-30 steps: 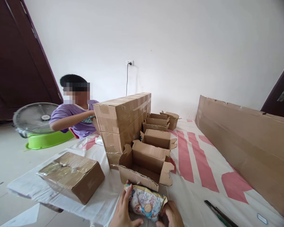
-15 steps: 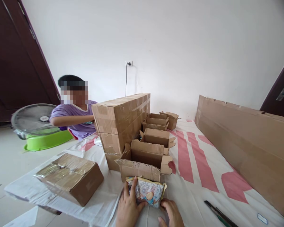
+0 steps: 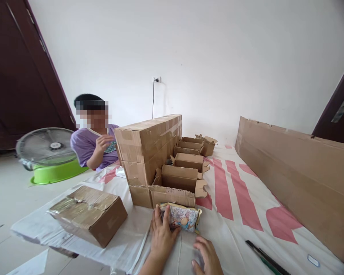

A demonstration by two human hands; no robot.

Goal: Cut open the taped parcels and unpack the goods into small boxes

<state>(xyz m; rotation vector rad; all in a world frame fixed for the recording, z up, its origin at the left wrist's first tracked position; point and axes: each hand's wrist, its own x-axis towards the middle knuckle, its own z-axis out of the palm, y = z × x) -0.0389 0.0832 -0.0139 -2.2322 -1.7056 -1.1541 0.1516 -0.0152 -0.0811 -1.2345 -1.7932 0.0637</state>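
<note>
A printed snack packet [image 3: 185, 220] with yellowish edges stands on its long side against the near wall of an open cardboard box [image 3: 173, 195]. My left hand [image 3: 164, 233] grips the packet's left end, fingers over its top edge and thumb across its front. Just below the packet's right corner, my right hand [image 3: 206, 255] is open and curved, apart from the packet and holding nothing. Inside the nearest box I see bare cardboard walls; part of its floor is hidden.
Stacked sealed cartons [image 3: 149, 147] form a wall left of several open boxes [image 3: 189, 160]. A taped carton [image 3: 88, 214] sits nearer on the left. A utility knife [image 3: 265, 256] lies at right, before a long cardboard panel [image 3: 298, 172]. Another person [image 3: 94, 152] sits beyond the cartons.
The packet has moved away from me, and the nearest box has shifted back with it. My right hand has come off the packet. The other person's arm is now bent, hand raised.
</note>
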